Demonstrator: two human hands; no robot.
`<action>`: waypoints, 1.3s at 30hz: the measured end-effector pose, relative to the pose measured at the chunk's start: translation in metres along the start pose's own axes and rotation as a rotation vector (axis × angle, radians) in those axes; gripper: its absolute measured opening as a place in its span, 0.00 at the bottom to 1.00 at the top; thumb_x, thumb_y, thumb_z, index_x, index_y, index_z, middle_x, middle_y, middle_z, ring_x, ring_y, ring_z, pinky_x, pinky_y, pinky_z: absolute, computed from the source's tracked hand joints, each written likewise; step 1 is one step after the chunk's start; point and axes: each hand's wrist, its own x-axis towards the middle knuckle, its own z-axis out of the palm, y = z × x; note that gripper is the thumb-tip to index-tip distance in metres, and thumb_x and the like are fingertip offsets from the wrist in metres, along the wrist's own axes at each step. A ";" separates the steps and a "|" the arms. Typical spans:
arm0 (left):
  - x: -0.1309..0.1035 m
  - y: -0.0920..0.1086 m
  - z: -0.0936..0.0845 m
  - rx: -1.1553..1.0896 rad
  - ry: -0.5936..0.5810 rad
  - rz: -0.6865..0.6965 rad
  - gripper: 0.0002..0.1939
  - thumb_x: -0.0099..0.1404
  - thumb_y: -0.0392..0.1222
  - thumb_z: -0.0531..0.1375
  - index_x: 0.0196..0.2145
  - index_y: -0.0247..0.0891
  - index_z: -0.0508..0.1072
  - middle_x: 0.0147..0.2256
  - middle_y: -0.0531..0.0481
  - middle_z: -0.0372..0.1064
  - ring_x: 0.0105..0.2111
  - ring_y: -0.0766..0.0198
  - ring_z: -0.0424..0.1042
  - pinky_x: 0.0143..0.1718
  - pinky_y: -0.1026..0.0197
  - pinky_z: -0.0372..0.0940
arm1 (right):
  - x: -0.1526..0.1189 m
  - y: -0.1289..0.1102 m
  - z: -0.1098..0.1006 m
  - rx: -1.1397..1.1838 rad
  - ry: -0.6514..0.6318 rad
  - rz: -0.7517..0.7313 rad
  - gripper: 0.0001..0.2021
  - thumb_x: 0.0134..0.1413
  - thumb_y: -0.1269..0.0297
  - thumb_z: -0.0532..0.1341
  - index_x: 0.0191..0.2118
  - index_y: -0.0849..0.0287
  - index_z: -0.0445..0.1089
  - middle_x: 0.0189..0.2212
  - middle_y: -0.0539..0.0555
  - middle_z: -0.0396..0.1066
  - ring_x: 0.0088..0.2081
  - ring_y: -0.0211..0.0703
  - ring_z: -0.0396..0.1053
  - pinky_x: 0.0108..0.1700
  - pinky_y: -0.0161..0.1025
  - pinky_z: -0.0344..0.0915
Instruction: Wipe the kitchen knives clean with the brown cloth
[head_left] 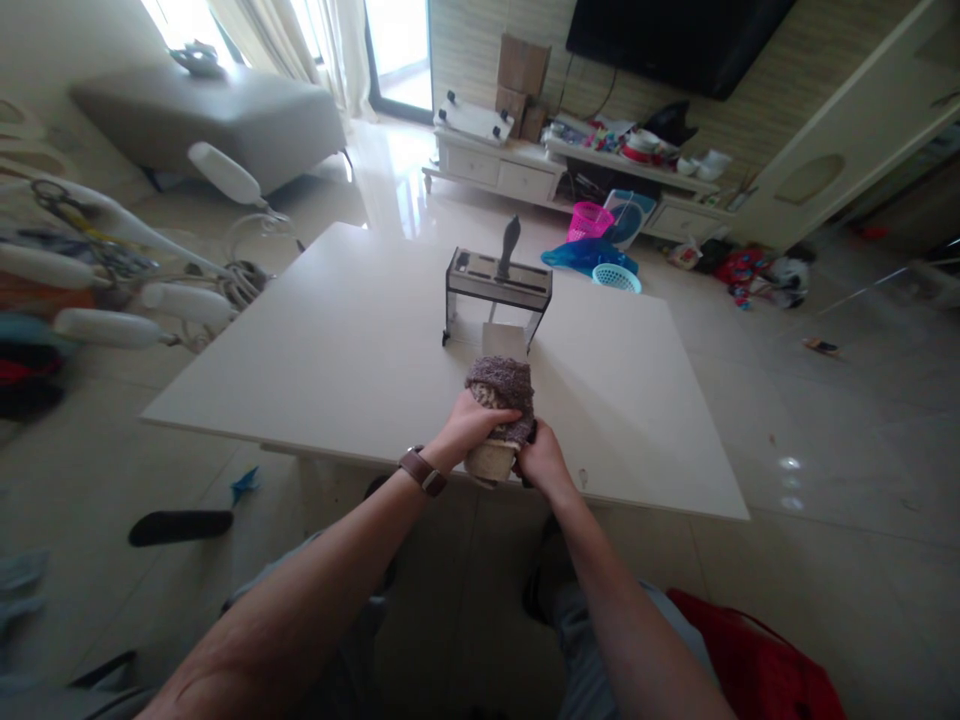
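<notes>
Over the table's near edge I hold a fuzzy grey-brown bundle (504, 376) with a pale, beige lower end; its exact kind is unclear. My left hand (480, 418) is closed around its left side, the thumb lying across the front. On the other side, my right hand (541, 458) is closed against the lower right edge, where a dark strip shows; its fingertips are hidden. Just beyond the bundle stands a grey box-like frame (499, 285) with black edges, clear sides and a dark upright handle (509, 245). A small pale plate (504, 340) lies at its front.
The white table (360, 330) extends to both sides of me. White padded arms of a stand (225, 175) are close on its left. Beyond the table are a blue bag (589, 256), a light-blue basket (616, 278) and a pink basket (589, 220). A red bag (765, 660) lies at lower right.
</notes>
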 end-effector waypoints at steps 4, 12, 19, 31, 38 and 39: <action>-0.001 0.002 0.001 0.013 -0.002 -0.009 0.28 0.45 0.36 0.77 0.46 0.33 0.81 0.47 0.40 0.81 0.48 0.52 0.79 0.53 0.53 0.74 | 0.000 0.000 0.000 -0.004 0.005 -0.006 0.11 0.53 0.62 0.62 0.41 0.59 0.69 0.20 0.49 0.71 0.15 0.38 0.66 0.18 0.31 0.59; -0.002 0.003 0.002 0.009 0.005 -0.023 0.29 0.45 0.36 0.77 0.46 0.32 0.80 0.47 0.40 0.81 0.48 0.51 0.79 0.53 0.51 0.74 | 0.001 0.003 -0.001 0.001 0.006 -0.002 0.10 0.52 0.63 0.61 0.41 0.59 0.69 0.22 0.51 0.72 0.16 0.39 0.66 0.17 0.32 0.59; 0.000 0.003 0.000 0.004 -0.010 -0.028 0.28 0.43 0.36 0.77 0.45 0.33 0.81 0.45 0.41 0.81 0.45 0.51 0.80 0.48 0.53 0.76 | 0.000 0.003 -0.002 0.019 0.000 -0.014 0.11 0.50 0.63 0.60 0.41 0.59 0.68 0.20 0.49 0.70 0.15 0.38 0.65 0.17 0.31 0.58; -0.001 0.001 -0.001 0.013 -0.009 -0.009 0.29 0.43 0.36 0.77 0.46 0.33 0.80 0.45 0.41 0.81 0.46 0.51 0.80 0.49 0.53 0.75 | -0.002 0.000 -0.002 0.008 0.015 -0.001 0.10 0.52 0.64 0.60 0.41 0.59 0.67 0.19 0.48 0.69 0.14 0.38 0.66 0.16 0.30 0.57; 0.000 0.002 0.002 -0.015 -0.009 -0.030 0.28 0.44 0.35 0.77 0.45 0.31 0.80 0.46 0.40 0.81 0.47 0.51 0.80 0.49 0.53 0.75 | -0.002 -0.004 -0.002 -0.022 0.003 0.035 0.10 0.53 0.67 0.61 0.42 0.59 0.69 0.20 0.48 0.70 0.15 0.39 0.67 0.17 0.31 0.58; 0.000 0.002 0.002 -0.011 -0.006 -0.031 0.28 0.44 0.34 0.77 0.45 0.31 0.80 0.47 0.40 0.81 0.47 0.51 0.79 0.50 0.52 0.75 | -0.002 -0.004 -0.003 -0.026 0.006 0.040 0.10 0.53 0.67 0.61 0.42 0.59 0.69 0.19 0.48 0.70 0.15 0.39 0.67 0.17 0.31 0.58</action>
